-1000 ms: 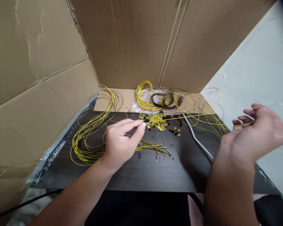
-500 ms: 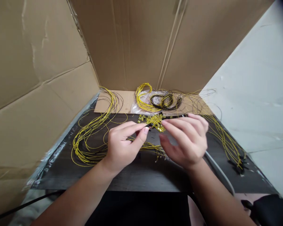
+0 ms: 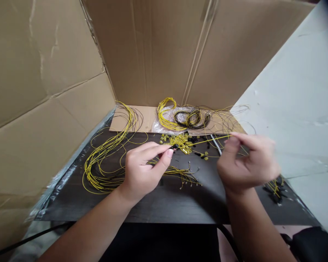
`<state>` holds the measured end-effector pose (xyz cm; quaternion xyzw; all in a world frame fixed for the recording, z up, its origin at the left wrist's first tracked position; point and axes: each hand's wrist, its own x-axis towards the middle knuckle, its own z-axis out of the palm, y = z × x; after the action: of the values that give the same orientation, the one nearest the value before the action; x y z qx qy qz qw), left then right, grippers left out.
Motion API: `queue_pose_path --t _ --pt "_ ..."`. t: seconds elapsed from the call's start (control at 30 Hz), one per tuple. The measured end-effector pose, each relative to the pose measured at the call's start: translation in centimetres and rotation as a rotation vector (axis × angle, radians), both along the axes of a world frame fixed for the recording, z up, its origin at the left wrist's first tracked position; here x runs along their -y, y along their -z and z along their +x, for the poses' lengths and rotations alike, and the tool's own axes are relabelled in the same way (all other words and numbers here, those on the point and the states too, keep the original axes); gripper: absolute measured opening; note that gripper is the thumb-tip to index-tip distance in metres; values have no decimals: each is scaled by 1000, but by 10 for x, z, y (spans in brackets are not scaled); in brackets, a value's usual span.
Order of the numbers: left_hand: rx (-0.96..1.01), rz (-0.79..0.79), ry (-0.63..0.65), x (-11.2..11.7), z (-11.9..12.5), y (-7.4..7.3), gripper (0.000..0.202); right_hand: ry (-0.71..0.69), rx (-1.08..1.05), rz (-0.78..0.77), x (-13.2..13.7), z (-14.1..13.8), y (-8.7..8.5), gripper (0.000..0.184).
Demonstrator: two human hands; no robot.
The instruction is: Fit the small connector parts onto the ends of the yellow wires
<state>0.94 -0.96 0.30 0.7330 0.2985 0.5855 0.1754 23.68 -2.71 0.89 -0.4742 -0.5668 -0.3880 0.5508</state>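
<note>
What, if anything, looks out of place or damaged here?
A few bits lie apart from the yellow heap, just to its right, like strays. The left cardboard looks creased, its surface uneven rather than flat.

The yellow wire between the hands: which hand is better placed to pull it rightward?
Probably the right hand: it pinches the yellow wire, while the left hand is occupied pinching a small black piece.

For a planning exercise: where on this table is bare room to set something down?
Bare: the front strip of the table, between forearms, near edge and wire ends; the near-left corner, below looped wires. Crowded: the back middle, with yellow pieces.
</note>
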Motion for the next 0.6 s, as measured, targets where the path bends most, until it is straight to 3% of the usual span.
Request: queue_pose_path --t 0.17,0.27,0.6 --pt "8 -3 -6 0 0 -1 17 256 -182 80 -2 23 -10 13" --pt "15 8 -16 1 0 -2 17 303 -251 134 -3 34 -17 21" --pt "16 24 -29 2 -1 -2 15 69 -483 286 -17 60 -23 7"
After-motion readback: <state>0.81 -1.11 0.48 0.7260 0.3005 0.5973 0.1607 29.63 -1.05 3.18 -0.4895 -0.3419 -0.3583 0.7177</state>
